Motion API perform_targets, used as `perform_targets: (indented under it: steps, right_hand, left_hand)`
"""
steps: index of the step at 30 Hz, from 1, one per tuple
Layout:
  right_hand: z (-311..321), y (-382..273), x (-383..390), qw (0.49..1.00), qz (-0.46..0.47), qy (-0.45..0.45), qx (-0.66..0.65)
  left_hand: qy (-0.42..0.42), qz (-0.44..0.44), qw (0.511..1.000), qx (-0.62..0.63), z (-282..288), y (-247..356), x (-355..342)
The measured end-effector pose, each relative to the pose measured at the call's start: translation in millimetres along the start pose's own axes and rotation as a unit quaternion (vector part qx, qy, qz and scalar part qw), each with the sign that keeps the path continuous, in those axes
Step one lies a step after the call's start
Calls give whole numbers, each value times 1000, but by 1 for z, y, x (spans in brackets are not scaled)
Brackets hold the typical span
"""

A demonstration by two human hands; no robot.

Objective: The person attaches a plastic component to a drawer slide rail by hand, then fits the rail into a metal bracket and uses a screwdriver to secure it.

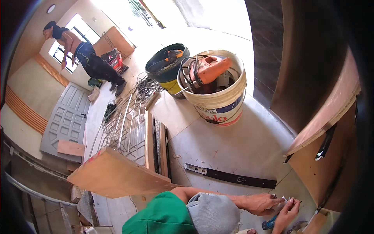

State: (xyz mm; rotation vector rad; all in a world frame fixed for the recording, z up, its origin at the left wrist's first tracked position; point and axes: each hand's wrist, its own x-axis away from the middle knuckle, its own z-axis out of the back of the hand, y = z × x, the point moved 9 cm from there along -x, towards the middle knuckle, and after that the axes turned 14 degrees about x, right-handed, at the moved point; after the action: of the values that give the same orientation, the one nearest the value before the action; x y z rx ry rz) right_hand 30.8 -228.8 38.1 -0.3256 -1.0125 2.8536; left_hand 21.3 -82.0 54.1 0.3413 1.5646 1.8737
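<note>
Low at the right, my left hand (261,203) and my right hand (287,214) come together above the tiled floor. The fingers of both are pinched around something small and pale, too small to name. A blue and black power tool (269,223) lies just below them, partly hidden by my right hand. Beyond my left forearm a black drawer slide (233,177) with a silver end rests on the floor. To the right of my hands stands a wooden cabinet panel (315,171) with a black rail piece (325,143) on it.
A white bucket (214,101) holds an orange power tool (210,69) and cable; a dark bucket (171,84) stands behind it. A wooden board (117,173), metal rods (124,121) and tangled wire (146,87) lie leftward. Another person (83,52) stands far left near a grey door (68,119).
</note>
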Motion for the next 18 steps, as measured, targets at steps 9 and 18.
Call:
perform_targets:
  steps: [9, 18]
  right_hand:
    - [20, 14, -1, 999, -26, 17, 16]
    - [18, -14, 2, 996, -14, 68, 64]
  left_hand:
    - [-22, -5, 1000, -20, -5, 2, -27]
    - [61, -56, 992, 92, 16, 7, -23]
